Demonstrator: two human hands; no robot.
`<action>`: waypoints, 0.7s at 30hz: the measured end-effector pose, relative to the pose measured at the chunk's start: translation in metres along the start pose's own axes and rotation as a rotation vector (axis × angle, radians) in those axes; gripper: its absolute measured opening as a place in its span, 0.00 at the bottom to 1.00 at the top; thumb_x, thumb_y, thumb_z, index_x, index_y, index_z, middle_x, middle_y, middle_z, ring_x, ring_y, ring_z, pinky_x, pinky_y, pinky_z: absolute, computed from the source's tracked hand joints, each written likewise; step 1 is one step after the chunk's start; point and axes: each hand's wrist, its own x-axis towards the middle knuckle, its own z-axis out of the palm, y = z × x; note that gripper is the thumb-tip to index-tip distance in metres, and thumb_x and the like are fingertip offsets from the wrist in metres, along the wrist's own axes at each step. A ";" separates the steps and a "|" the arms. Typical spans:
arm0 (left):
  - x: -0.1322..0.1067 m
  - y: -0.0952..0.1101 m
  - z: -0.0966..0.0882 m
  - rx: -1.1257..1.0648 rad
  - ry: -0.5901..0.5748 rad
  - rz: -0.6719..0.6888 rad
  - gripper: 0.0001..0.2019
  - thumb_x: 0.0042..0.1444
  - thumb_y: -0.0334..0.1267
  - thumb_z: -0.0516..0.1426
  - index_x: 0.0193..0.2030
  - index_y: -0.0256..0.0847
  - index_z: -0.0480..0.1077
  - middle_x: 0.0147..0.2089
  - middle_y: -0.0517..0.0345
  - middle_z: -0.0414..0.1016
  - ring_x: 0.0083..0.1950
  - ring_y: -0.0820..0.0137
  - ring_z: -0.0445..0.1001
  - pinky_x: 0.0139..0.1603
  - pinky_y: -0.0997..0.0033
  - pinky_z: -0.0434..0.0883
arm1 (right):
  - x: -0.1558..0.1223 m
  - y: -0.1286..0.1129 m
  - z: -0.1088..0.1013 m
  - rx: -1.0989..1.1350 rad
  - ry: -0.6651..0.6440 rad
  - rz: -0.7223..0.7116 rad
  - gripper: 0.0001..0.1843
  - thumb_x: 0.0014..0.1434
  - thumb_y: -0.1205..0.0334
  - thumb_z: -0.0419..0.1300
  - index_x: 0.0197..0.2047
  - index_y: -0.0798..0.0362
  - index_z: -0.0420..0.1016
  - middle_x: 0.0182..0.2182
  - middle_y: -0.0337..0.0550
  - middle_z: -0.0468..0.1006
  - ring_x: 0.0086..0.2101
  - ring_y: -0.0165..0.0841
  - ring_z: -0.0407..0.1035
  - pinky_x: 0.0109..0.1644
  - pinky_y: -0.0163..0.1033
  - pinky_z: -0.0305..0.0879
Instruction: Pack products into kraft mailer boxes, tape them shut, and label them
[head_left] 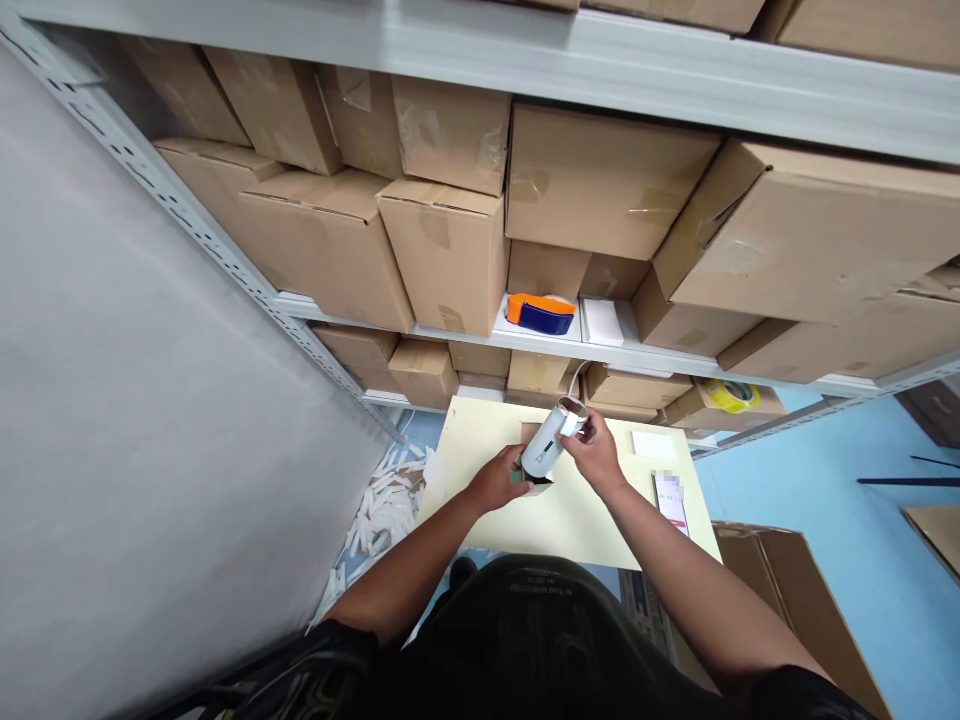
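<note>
My right hand [598, 455] is closed around the upper end of a pale grey-white cylinder [543, 447] with dark lettering on its side. The cylinder's exact kind cannot be made out. It leans to the right, its lower end at the opening of a small box [537, 488] with a green edge. My left hand [498, 480] grips that box from the left side, its fingers partly hidden. Both hands are above a cream-coloured table [480, 430].
A white card [652, 444] and a phone [670, 500] lie on the table's right. Shelves of cardboard boxes [607, 180] stand ahead, with an orange-and-blue tape dispenser [541, 315] and yellow tape roll [731, 396]. White scraps [382, 510] litter the left floor; an open carton [795, 580] stands right.
</note>
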 end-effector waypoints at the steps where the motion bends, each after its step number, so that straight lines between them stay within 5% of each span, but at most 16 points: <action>1: 0.000 -0.001 0.000 -0.009 -0.002 -0.014 0.37 0.47 0.41 0.69 0.65 0.41 0.65 0.59 0.48 0.74 0.47 0.62 0.75 0.49 0.61 0.75 | -0.002 0.004 0.001 -0.011 -0.019 0.002 0.27 0.49 0.56 0.70 0.52 0.49 0.70 0.42 0.41 0.79 0.39 0.35 0.75 0.44 0.42 0.75; 10: -0.010 -0.013 0.005 -0.064 0.010 -0.088 0.35 0.48 0.44 0.69 0.63 0.45 0.65 0.56 0.53 0.76 0.44 0.65 0.76 0.46 0.65 0.74 | -0.021 0.025 -0.002 -0.178 -0.068 -0.084 0.29 0.50 0.61 0.67 0.56 0.49 0.68 0.46 0.44 0.78 0.41 0.36 0.76 0.49 0.44 0.77; 21: -0.012 -0.010 0.002 -0.103 0.007 -0.107 0.34 0.48 0.41 0.69 0.63 0.44 0.65 0.54 0.52 0.76 0.42 0.66 0.77 0.45 0.65 0.75 | -0.024 0.020 0.000 -0.314 -0.048 -0.159 0.29 0.49 0.63 0.65 0.55 0.49 0.68 0.46 0.45 0.78 0.42 0.37 0.76 0.49 0.45 0.78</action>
